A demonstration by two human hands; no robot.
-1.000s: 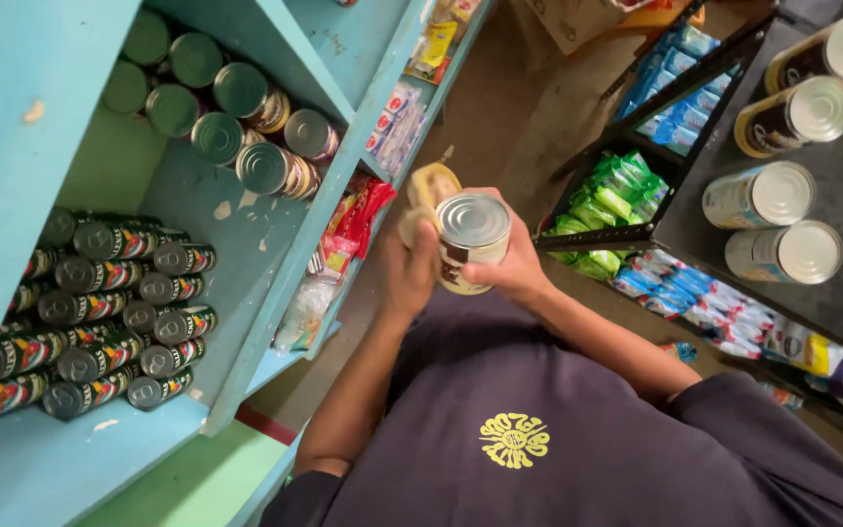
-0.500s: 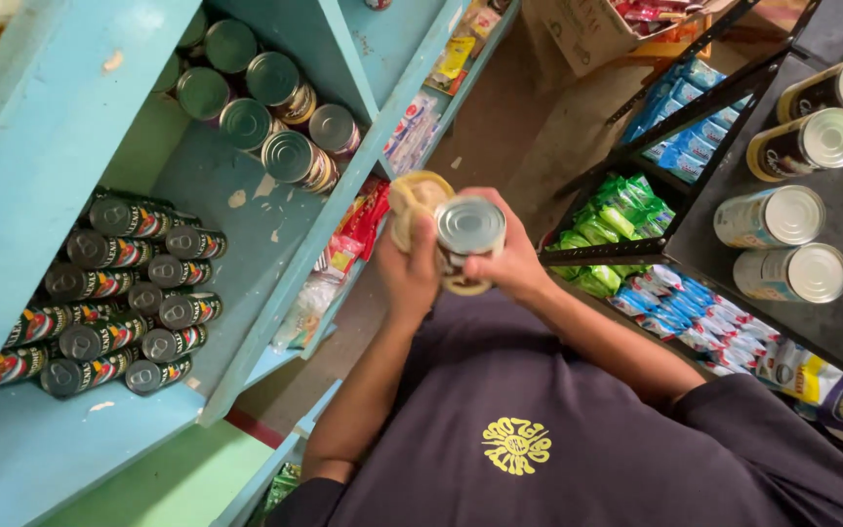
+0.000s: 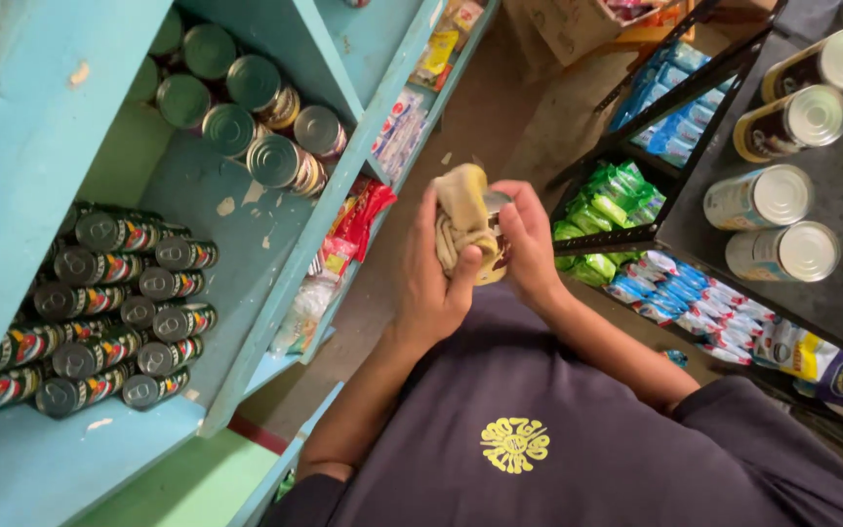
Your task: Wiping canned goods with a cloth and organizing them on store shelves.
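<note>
In front of my chest I hold a metal can with my right hand wrapped around its side. My left hand presses a yellowish folded cloth over the can's top and front, so most of the can is hidden. Both hands hover above the aisle floor between the shelves.
A light blue shelf unit on the left holds several small dark cans and several larger tins. A black rack on the right carries tall cans, green packets and blue sachets. Snack packets hang low on the blue shelf.
The cloth has moved from behind the can to over its lid, which is now covered. The view has shifted slightly, with the hands lower in the frame.
</note>
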